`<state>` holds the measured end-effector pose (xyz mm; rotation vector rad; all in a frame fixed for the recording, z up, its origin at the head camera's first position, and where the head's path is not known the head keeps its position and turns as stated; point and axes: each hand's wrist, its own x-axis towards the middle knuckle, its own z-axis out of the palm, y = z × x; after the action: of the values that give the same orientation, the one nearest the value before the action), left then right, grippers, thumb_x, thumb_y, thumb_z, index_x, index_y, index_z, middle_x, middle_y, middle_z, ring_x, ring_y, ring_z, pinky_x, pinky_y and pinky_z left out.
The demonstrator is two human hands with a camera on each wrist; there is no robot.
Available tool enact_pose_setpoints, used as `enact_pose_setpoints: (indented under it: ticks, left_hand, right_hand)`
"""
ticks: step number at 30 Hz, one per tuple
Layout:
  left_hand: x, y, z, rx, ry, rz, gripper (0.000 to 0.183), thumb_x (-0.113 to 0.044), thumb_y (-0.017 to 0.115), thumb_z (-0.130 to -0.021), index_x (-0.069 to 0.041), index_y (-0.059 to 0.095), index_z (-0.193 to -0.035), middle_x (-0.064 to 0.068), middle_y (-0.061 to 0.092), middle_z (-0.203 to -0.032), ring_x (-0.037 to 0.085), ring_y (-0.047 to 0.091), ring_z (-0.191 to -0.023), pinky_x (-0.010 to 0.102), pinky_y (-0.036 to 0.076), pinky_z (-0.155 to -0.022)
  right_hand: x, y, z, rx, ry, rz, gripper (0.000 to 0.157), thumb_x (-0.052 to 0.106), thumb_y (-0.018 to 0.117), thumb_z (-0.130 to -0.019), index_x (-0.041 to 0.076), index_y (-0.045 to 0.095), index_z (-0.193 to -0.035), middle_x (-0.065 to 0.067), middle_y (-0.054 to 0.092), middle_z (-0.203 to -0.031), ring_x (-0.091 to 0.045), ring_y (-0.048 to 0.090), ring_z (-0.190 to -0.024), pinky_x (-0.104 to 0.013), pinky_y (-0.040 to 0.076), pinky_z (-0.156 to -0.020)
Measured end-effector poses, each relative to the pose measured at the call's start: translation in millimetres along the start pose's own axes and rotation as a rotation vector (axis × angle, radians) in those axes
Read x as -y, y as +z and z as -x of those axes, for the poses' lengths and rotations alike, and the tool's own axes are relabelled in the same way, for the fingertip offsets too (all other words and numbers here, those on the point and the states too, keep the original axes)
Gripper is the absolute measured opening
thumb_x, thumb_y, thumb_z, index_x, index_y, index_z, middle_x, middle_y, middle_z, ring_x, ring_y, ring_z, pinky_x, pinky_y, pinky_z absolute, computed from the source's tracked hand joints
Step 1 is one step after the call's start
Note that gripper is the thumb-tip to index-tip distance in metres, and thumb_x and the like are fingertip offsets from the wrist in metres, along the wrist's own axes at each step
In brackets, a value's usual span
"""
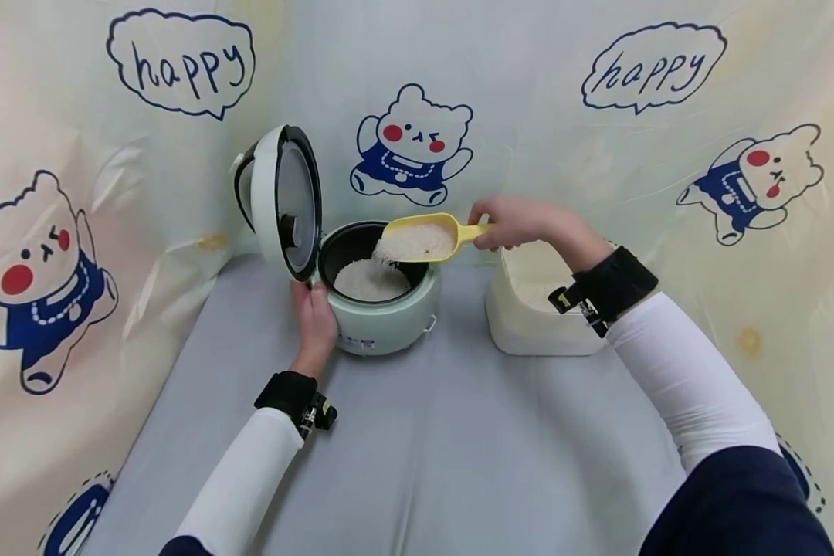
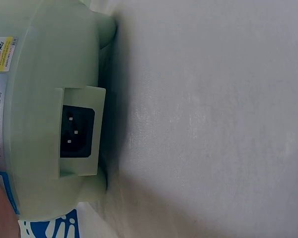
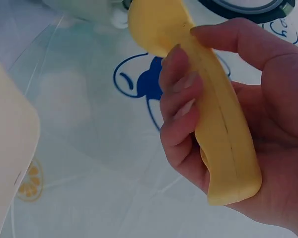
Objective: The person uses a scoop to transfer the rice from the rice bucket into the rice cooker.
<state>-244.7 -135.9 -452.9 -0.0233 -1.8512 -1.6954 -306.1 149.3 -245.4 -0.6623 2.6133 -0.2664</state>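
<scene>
A pale green rice cooker (image 1: pixel 389 324) stands with its lid (image 1: pixel 299 205) raised on the left. White rice (image 1: pixel 370 281) lies in its dark inner pot. Over the pot's right side, my right hand (image 1: pixel 517 220) grips the handle of a yellow scoop (image 1: pixel 467 232) loaded with rice, some of it at the tip above the pot. The right wrist view shows the fingers curled round the handle (image 3: pixel 228 134). My left hand (image 1: pixel 315 318) rests against the cooker's left side below the lid hinge, fingers extended. The cooker's power socket (image 2: pixel 77 131) fills part of the left wrist view.
A cream-coloured rice bin (image 1: pixel 528 328) stands right of the cooker, partly behind my right forearm. A grey cloth (image 1: pixel 417 448) covers the table. Behind hangs a pale curtain (image 1: pixel 528 100) printed with bears and "happy" bubbles.
</scene>
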Motion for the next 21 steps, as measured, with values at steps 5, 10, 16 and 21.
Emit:
enact_pose_setpoints:
  ticks: [5, 10, 16, 21]
  left_hand:
    - [-1.3, 5.1, -5.9, -0.006, 0.010, 0.017, 0.056, -0.001, 0.034, -0.090, 0.003, 0.034, -0.146, 0.016, 0.039, -0.148, 0.015, 0.034, -0.131, 0.034, 0.024, -0.113]
    - [-3.8, 6.3, -7.0, -0.014, 0.026, 0.031, 0.058, 0.000, 0.033, -0.089, 0.004, 0.033, -0.147, 0.017, 0.038, -0.149, 0.016, 0.034, -0.131, 0.033, 0.023, -0.114]
    - [-2.2, 3.3, -2.6, -0.006, 0.003, 0.016, 0.058, 0.001, 0.033, -0.088, 0.006, 0.033, -0.146, 0.018, 0.038, -0.149, 0.017, 0.034, -0.132, 0.035, 0.023, -0.114]
    - [-0.5, 1.0, -1.0, -0.001, 0.007, 0.007, 0.059, 0.000, 0.033, -0.088, 0.007, 0.032, -0.146, 0.019, 0.037, -0.149, 0.019, 0.033, -0.132, 0.036, 0.023, -0.114]
  right_hand:
    - [13, -5.7, -1, -0.035, -0.003, 0.028, 0.035, 0.018, 0.056, -0.092, 0.005, 0.058, -0.124, -0.011, 0.063, -0.093, -0.023, 0.057, -0.074, -0.027, 0.050, -0.064]
    - [17, 2.9, -3, -0.150, -0.039, 0.138, 0.032, 0.021, 0.061, -0.088, 0.006, 0.065, -0.117, -0.010, 0.066, -0.093, -0.024, 0.057, -0.077, -0.031, 0.048, -0.067]
    - [21, 26.1, -1, -0.310, -0.112, 0.319, 0.031, 0.023, 0.064, -0.086, 0.007, 0.069, -0.112, -0.009, 0.070, -0.094, -0.026, 0.056, -0.076, -0.037, 0.050, -0.068]
    - [23, 41.2, 0, -0.432, -0.183, 0.384, 0.029, 0.025, 0.065, -0.088, 0.011, 0.068, -0.113, -0.006, 0.071, -0.093, -0.025, 0.058, -0.072, -0.037, 0.050, -0.058]
